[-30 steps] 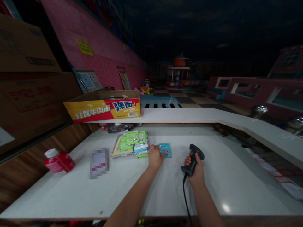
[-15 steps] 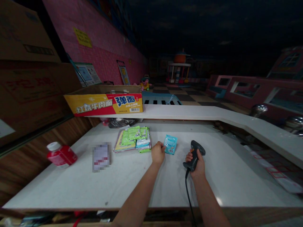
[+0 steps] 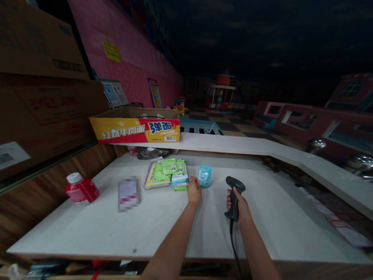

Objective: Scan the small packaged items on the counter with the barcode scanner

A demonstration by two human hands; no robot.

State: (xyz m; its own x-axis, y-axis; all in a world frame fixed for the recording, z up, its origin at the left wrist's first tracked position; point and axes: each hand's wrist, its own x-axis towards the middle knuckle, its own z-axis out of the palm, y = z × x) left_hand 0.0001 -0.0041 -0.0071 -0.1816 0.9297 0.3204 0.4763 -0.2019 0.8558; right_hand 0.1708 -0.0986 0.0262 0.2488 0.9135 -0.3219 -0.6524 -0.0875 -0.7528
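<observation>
Between the fingers of my left hand [image 3: 194, 191] is the lower left edge of a small blue packet [image 3: 205, 176], its printed side facing me. My right hand [image 3: 239, 204] is wrapped round the grip of a dark grey barcode scanner [image 3: 234, 198]. The scanner's head tilts up and its black cable [image 3: 233, 245] runs down over the counter's front edge. Just left of my left hand lies a stack of green packets [image 3: 169, 168], with blue and yellow flat packs beneath the green ones.
A red bottle with a white cap [image 3: 82, 189] and a blurred-out flat item [image 3: 128, 194] rest on the white counter [image 3: 107, 233]. A yellow and red carton [image 3: 136, 130] sits on the raised ledge [image 3: 227, 143]. Brown boxes [image 3: 55, 112] are stacked at left.
The blue packet has shifted slightly left with my left hand. The barcode scanner in my right hand has turned, its head now pointing more to the left. The whole view has swung a little.
</observation>
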